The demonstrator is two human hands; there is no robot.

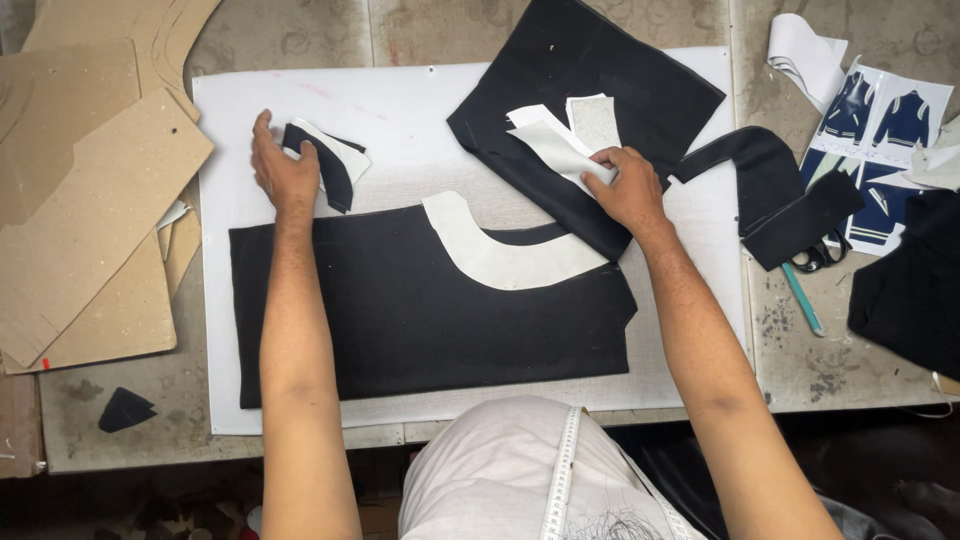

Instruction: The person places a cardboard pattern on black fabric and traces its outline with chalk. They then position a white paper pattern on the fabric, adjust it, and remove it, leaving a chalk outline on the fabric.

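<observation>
My left hand grips a small curved black fabric piece lying over a small white piece at the upper left of the white board. My right hand pinches white interfacing pieces on top of a black fabric panel. Between my arms lies a large black garment panel with a curved white interfacing piece set along its neckline.
Brown cardboard patterns are stacked at the left. A black strip, scissors, a teal pen and printed jacket sketches lie at the right. More black cloth sits far right. A black scrap lies at the lower left.
</observation>
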